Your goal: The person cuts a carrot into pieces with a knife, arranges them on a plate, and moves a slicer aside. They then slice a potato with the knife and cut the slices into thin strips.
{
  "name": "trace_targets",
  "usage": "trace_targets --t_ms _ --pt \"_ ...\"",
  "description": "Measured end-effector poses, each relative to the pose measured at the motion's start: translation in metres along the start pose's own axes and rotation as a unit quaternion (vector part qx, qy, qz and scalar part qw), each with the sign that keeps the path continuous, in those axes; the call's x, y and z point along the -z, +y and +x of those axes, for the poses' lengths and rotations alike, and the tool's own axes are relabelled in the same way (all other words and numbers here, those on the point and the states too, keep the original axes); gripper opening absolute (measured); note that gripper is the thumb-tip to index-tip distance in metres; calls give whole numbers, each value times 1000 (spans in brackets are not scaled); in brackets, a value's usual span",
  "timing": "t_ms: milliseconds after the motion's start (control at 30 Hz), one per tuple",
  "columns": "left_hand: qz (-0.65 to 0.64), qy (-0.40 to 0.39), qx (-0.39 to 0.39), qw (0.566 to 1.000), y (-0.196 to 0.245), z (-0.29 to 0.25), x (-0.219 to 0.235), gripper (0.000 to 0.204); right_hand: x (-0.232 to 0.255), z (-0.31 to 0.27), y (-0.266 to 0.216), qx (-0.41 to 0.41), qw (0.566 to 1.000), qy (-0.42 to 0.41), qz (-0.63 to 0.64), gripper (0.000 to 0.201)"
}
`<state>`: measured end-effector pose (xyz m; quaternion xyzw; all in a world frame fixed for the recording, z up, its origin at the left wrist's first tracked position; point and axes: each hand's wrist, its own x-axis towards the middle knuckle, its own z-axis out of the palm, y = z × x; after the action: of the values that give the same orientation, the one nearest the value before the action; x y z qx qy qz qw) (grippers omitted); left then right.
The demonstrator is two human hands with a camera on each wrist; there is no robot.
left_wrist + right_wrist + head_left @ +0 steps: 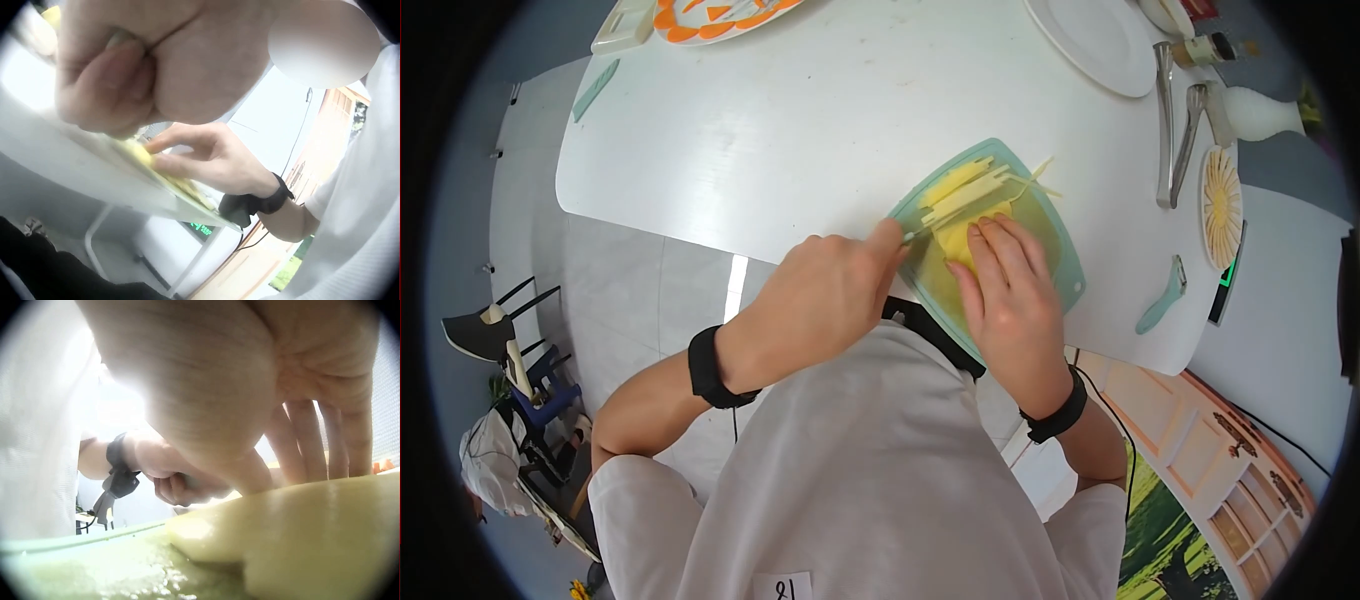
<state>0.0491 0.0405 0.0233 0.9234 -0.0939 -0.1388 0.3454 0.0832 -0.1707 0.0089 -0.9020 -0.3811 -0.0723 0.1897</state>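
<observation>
My left hand [830, 290] grips a knife [912, 237]; the fist covers its handle and only a little of it shows in the head view. The blade lies along the cut side of a yellow peeled potato [953, 245]. Over that potato, my right hand [1015, 300] holds it down on the cutting board [1068, 262], fingertips on top and thumb at the near side. Cut potato strips [965, 195] lie just beyond the blade, a few sticking out past the board's edge. In the right wrist view the potato [312, 531] looks smooth and wet under the fingers.
To the right lie a green-handled peeler [1165, 300], metal tongs [1168, 130] and a fluted oval dish [1222, 205]. A white plate [1100, 45] stands at the back right. Far left are a plate with orange slices [720, 28] and a green tool [596, 90].
</observation>
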Motion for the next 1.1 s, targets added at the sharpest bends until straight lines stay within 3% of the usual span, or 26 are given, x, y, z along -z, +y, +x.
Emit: trace_targets --t_ms 467,700,833,900,1100 --pt "171 -13 -37 985 8 6 1 16 0 -1 -1 -10 1000 -2 11 37" --pt "139 16 -18 990 7 4 5 18 10 -4 -3 -79 995 4 55 32" --pt "107 10 -5 994 9 -8 5 14 48 10 23 -112 993 5 21 27" --pt "100 0 -5 995 8 -14 5 10 59 25 45 -101 994 -32 -29 28" --pt "83 2 -13 996 5 -21 3 9 43 59 96 61 990 -121 49 28"
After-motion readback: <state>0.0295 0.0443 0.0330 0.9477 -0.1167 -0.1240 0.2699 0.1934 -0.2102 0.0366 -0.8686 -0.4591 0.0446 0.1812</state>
